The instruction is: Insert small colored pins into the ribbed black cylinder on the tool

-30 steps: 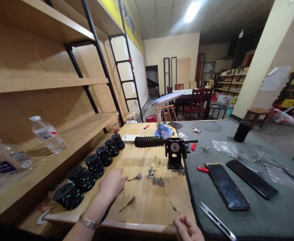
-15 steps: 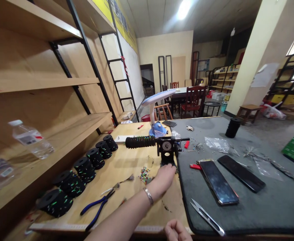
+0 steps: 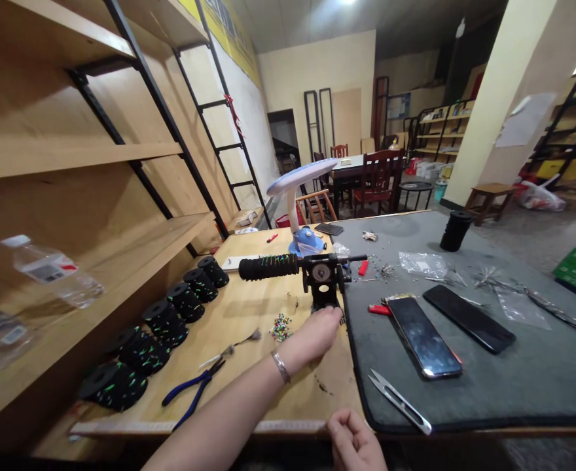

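My left hand (image 3: 321,332), with a bracelet on its wrist, reaches across to the foot of a black stand with a round dial (image 3: 323,278). Its fingers are bent against the stand's base, and their tips are partly hidden. From the stand's left side a black foam spool (image 3: 269,266) with green flecks sticks out level. A pile of small coloured beads (image 3: 281,327) lies left of my left hand. Low at the table's front edge, my right hand (image 3: 355,439) is closed with thumb and fingers together; whatever they may hold is too small to make out.
Several black spools (image 3: 114,384) line the left side beside the shelf. Blue-handled pliers (image 3: 194,389) lie near the front. On the grey mat (image 3: 494,399) are thread snips (image 3: 400,399), two phones, a red lighter and plastic bags. A desk lamp (image 3: 304,239) stands behind.
The view has tilted down a little, so the table sits higher. The green flecks on the mounted spool show in a different pattern. My left hand stays at the stand's base; my right remains closed.
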Demonstrator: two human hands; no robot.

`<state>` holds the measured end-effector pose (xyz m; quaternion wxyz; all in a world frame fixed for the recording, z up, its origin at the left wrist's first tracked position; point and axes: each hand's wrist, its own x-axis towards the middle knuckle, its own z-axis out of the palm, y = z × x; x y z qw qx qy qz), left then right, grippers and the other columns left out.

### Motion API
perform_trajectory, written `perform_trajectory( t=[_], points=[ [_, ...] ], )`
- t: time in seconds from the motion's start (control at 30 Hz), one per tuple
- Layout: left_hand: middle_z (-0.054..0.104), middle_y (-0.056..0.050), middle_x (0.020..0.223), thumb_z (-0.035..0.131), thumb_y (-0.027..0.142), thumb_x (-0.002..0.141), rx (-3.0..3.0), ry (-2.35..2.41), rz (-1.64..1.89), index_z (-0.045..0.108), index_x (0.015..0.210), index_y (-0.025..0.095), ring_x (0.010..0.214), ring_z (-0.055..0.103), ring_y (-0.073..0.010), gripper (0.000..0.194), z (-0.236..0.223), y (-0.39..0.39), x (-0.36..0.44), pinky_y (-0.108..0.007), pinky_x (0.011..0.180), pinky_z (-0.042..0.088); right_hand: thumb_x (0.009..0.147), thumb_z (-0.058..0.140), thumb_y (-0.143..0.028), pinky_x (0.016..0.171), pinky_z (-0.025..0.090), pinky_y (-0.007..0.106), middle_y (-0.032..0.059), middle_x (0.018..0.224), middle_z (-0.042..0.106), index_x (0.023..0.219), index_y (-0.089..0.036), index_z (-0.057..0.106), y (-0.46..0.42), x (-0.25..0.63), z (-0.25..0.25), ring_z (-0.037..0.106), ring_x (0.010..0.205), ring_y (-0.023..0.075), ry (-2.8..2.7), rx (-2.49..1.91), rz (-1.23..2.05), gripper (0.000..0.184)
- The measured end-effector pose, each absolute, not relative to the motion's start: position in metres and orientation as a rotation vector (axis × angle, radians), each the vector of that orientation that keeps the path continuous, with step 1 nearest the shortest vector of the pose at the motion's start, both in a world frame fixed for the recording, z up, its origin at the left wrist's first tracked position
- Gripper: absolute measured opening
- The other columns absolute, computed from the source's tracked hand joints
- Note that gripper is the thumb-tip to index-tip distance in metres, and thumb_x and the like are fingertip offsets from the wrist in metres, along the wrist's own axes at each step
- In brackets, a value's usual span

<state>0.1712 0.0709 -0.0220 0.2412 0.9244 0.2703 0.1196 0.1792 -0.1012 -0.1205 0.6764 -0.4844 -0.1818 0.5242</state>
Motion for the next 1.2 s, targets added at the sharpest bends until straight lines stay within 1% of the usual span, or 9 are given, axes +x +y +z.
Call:
perform_trajectory(
  t=[0.13, 0.23, 0.33, 0.43, 0.53, 0.7, 0.9, 1.03, 1.2],
  points=[
    [0.064, -0.008, 0.091, 0.046, 0.016, 0.089, 2.379, 0.728, 0.460, 0.061, 0.100, 0.016, 0.084, 0.058, -0.0204, 0.018, -0.007, 0.047, 0.137, -0.031, 0.077, 0.044, 0.057, 0.071, -0.076, 0.042, 0.008, 0.019, -0.0138, 0.046, 0.021, 0.064, -0.020, 0.049, -0.107, 0.181, -0.116, 0.014, 0.042, 0.0037, -0.414, -1.163, 1.147, 0.061],
    [0.061, -0.003, 0.075, 0.058, 0.026, 0.085, 1.780, 0.781, 0.609, 0.062, 0.092, 0.015, 0.069, 0.057, -0.0158, 0.013, -0.012, 0.020, 0.103, -0.026, 0.062, 0.044, 0.059, 0.071, -0.075, 0.043, 0.011, 0.019, -0.0123, 0.048, 0.025, 0.066, -0.019, 0.053, -0.110, 0.182, -0.112, 0.017, 0.044, 0.0048, -0.449, -1.207, 1.166, 0.060],
    [0.061, -0.001, 0.070, 0.074, 0.035, 0.074, 1.205, 0.873, 0.670, 0.061, 0.085, 0.014, 0.061, 0.055, -0.0117, 0.026, -0.032, -0.007, 0.073, -0.021, 0.054, 0.041, 0.063, 0.072, -0.071, 0.042, 0.015, 0.020, -0.0106, 0.049, 0.029, 0.066, -0.018, 0.056, -0.111, 0.178, -0.107, 0.021, 0.044, 0.0058, -0.501, -1.223, 1.203, 0.055],
    [0.063, -0.001, 0.073, 0.086, 0.034, 0.062, 0.769, 0.889, 0.693, 0.061, 0.082, 0.013, 0.063, 0.057, -0.0095, 0.038, -0.052, -0.025, 0.053, -0.018, 0.052, 0.039, 0.068, 0.072, -0.066, 0.043, 0.023, 0.020, -0.0083, 0.052, 0.036, 0.066, -0.018, 0.058, -0.111, 0.171, -0.103, 0.026, 0.047, 0.0071, -0.540, -1.229, 1.141, 0.050],
    [0.065, -0.001, 0.079, 0.091, 0.026, 0.057, 0.475, 0.857, 0.698, 0.063, 0.081, 0.013, 0.067, 0.060, -0.0087, 0.039, -0.064, -0.033, 0.042, -0.017, 0.055, 0.040, 0.069, 0.072, -0.064, 0.047, 0.029, 0.021, -0.0056, 0.055, 0.043, 0.064, -0.017, 0.060, -0.110, 0.165, -0.104, 0.033, 0.050, 0.0088, -0.625, -1.223, 1.160, 0.048],
    [0.065, 0.000, 0.077, 0.086, 0.016, 0.066, 0.238, 0.713, 0.687, 0.066, 0.082, 0.013, 0.066, 0.060, -0.0085, 0.026, -0.075, -0.035, 0.034, -0.018, 0.059, 0.042, 0.070, 0.072, -0.063, 0.052, 0.034, 0.021, -0.0040, 0.058, 0.048, 0.062, -0.018, 0.058, -0.105, 0.154, -0.111, 0.040, 0.055, 0.0117, -0.672, -1.200, 1.197, 0.048],
    [0.065, -0.002, 0.071, 0.073, 0.015, 0.081, 0.129, 0.680, 0.619, 0.067, 0.078, 0.010, 0.065, 0.062, -0.0114, 0.008, -0.079, -0.036, 0.031, -0.023, 0.065, 0.046, 0.075, 0.069, -0.054, 0.054, 0.034, 0.022, -0.0046, 0.059, 0.047, 0.061, -0.019, 0.054, -0.097, 0.139, -0.110, 0.040, 0.056, 0.0122, -0.714, -1.181, 1.157, 0.040],
    [0.067, -0.002, 0.072, 0.062, 0.014, 0.089, 0.052, 0.728, 0.597, 0.067, 0.082, 0.010, 0.066, 0.064, -0.0132, 0.010, -0.082, -0.036, 0.028, -0.026, 0.067, 0.047, 0.075, 0.069, -0.047, 0.056, 0.035, 0.022, -0.0041, 0.060, 0.048, 0.062, -0.019, 0.053, -0.093, 0.140, -0.109, 0.042, 0.058, 0.0129, -0.762, -1.181, 1.208, 0.035],
    [0.069, -0.003, 0.071, 0.057, 0.017, 0.093, -0.001, 0.739, 0.578, 0.067, 0.081, 0.010, 0.066, 0.066, -0.0143, 0.017, -0.084, -0.033, 0.028, -0.026, 0.066, 0.047, 0.076, 0.066, -0.048, 0.056, 0.036, 0.023, -0.0043, 0.060, 0.048, 0.063, -0.019, 0.053, -0.091, 0.139, -0.115, 0.042, 0.058, 0.0131, -0.761, -1.162, 1.215, 0.034]
  ],
)
